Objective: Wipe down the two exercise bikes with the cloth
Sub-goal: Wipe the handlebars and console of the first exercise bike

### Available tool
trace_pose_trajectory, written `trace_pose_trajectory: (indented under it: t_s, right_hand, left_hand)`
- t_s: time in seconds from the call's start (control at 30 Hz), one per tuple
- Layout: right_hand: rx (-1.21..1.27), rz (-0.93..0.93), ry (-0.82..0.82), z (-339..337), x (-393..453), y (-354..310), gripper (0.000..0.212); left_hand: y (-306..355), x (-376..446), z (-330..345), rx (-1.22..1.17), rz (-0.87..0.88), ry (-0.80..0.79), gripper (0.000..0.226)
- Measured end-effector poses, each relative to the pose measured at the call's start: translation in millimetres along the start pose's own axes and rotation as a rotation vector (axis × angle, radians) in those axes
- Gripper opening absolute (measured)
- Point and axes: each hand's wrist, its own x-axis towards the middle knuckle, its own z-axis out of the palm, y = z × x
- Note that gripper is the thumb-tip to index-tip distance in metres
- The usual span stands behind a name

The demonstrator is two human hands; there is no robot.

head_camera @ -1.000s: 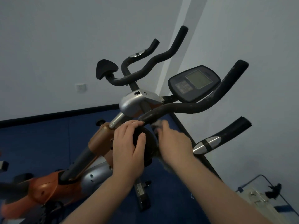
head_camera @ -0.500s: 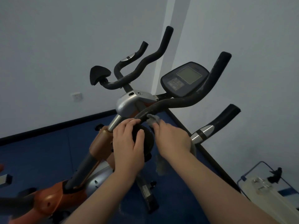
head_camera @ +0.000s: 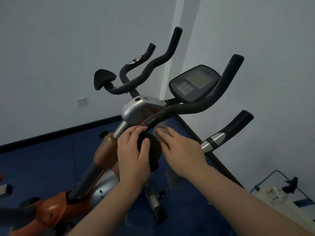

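Cloth [head_camera: 161, 129] sits bunched under your right hand [head_camera: 183, 151], which pinches it against the near end of the black handlebar [head_camera: 192, 108], so the rag works the foam right where the bar curves down toward the stem. Your left hand [head_camera: 132, 154] curls over the round black elbow pad [head_camera: 151, 147] just beside it, thumb on the pad's face and fingers hooked over its top edge; that looks like a bracing grip, meant to steady the bike while the other hand rubs (a loose tail of the rag hangs below your right wrist, blurred). Beyond your hands the silver clamp housing [head_camera: 136, 108] caps the stem of the orange exercise bike [head_camera: 51, 206], and the console [head_camera: 195, 83] tilts up behind the bar, both seemingly untouched by the rag for now. Farther off, the second handlebar [head_camera: 148, 72] and its own pad rise toward the wall corner. Compared with a second ago, both hands keep the same hold, but your right hand has slid slightly up the bar, and the whole bike sits lower and more to the left in view, as your head has shifted.
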Motion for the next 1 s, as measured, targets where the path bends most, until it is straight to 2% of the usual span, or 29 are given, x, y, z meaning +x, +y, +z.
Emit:
trace_pose_trajectory:
  t_s: [0.07,0.13,0.17,0.27,0.37,0.43,0.53,0.63,0.73,0.87,1.0]
  right_hand:
    - [0.001,-0.115,-0.015,-8.9,-10.8,8.1,0.039]
    - [0.000,-0.186,0.073,-14.0,-20.8,16.6,0.036]
    - [-0.010,-0.178,0.116,-15.0,-23.6,18.9,0.034]
    - [-0.137,-0.026,0.107,-7.3,-16.3,10.6,0.032]
    - [-0.258,0.065,0.082,13.5,-0.2,-5.5,0.054]
    - [-0.351,0.062,0.084,18.6,-1.3,-7.1,0.060]
    - [-0.449,-0.077,0.190,9.4,-23.5,12.0,0.046]
    - [-0.402,-0.275,0.251,-8.6,-41.2,52.3,0.034]
    - [-0.483,-0.340,0.228,-39.3,-34.3,92.7,0.032]
    - [-0.543,-0.184,0.361,-65.9,-25.8,127.3,0.037]
    - [-0.238,0.028,0.505,-39.9,-33.6,96.4,0.026]
  left_hand:
    - [0.4,-0.3,-0.2,-0.005,0.003,-0.003,0.032]
    - [-0.1,-0.5,-0.1,0.000,-0.004,-0.002,0.031]
    - [-0.4,-0.6,-0.1,0.001,-0.008,-0.002,0.031]
    - [0.9,-0.7,-0.4,-0.007,-0.021,-0.002,0.033]
    - [3.3,-1.3,-2.0,0.009,-0.012,-0.013,0.032]
    - [4.0,-1.1,-3.1,0.023,-0.015,-0.019,0.032]
    - [9.8,-3.3,-2.3,0.072,-0.014,-0.023,0.037]
    - [28.4,-13.1,5.2,0.174,0.192,-0.071,0.039]
    - [46.9,-23.0,17.8,0.168,0.307,-0.124,0.033]
    - [59.1,-28.9,29.4,0.046,0.249,-0.106,0.028]
    - [59.8,-31.1,46.3,0.022,0.236,-0.090,0.027]
